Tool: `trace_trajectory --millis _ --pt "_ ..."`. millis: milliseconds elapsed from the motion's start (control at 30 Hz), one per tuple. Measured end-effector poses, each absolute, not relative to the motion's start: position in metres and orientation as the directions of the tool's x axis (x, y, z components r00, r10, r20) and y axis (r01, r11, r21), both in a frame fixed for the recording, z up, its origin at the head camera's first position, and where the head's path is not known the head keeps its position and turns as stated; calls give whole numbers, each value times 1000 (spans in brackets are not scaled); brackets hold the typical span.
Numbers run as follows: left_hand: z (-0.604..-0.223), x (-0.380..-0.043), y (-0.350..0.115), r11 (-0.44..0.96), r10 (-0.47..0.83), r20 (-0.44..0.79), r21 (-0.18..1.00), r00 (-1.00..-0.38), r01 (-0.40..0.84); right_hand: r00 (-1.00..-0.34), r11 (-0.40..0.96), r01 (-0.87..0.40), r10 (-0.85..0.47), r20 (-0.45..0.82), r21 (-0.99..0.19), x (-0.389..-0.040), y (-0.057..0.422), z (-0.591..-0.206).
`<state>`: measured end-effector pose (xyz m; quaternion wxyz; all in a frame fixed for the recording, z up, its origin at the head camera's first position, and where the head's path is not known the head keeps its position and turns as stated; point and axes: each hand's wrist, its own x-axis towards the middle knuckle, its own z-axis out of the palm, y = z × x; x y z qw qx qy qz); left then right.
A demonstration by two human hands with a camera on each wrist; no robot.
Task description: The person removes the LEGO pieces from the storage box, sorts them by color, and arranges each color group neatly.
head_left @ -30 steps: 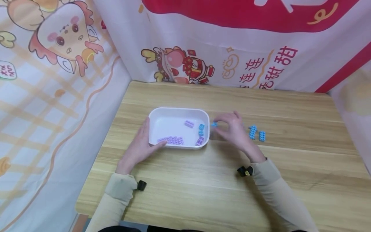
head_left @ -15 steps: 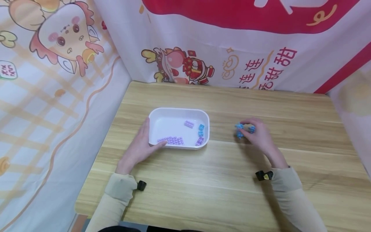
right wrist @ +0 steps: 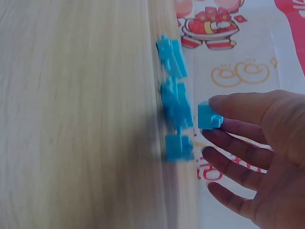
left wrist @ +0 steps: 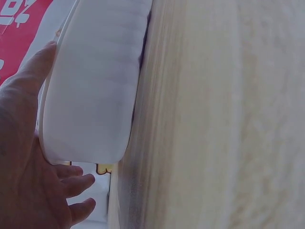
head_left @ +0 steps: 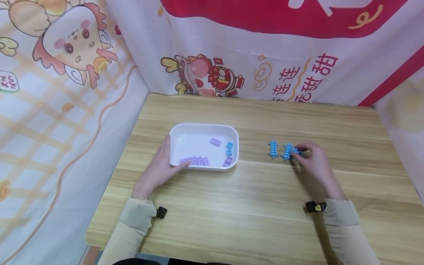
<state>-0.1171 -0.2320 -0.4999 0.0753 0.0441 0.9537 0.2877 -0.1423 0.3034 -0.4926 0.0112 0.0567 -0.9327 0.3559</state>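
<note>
My left hand holds the left end of a white plastic tray, thumb hooked over its rim and fingers around the corner. In the left wrist view, the tray's outer wall lies against that hand. My right hand pinches a small light-blue building brick between thumb and fingertips in the right wrist view. Beside it on the table are several blue brick pieces: a long one with side pegs, another nearer the hand, and a block below the others in the right wrist view.
Inside the tray lie a row of purple bricks, a purple brick, blue bricks and a darker purple brick. The wooden table ends at a printed cloth behind and another cloth at the left.
My right hand has moved right from beside the tray, past the long blue piece and over to the rightmost blue pieces, with a blue brick in its fingers. My left hand stays on the tray.
</note>
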Motion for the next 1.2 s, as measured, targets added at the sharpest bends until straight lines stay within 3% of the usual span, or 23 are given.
trace_trajectory --millis 467,933,1200 --pt "-501 -117 -232 829 126 -118 558 -985 39 -999 816 8 -16 -37 -578 -138 339 -500" --pt "-503 -117 -232 823 127 -111 567 -986 42 -997 822 7 -40 -69 -570 -134 348 -507" --pt "-503 -118 -233 820 132 -101 569 -986 51 -991 796 -133 -93 99 -590 -132 333 -498"
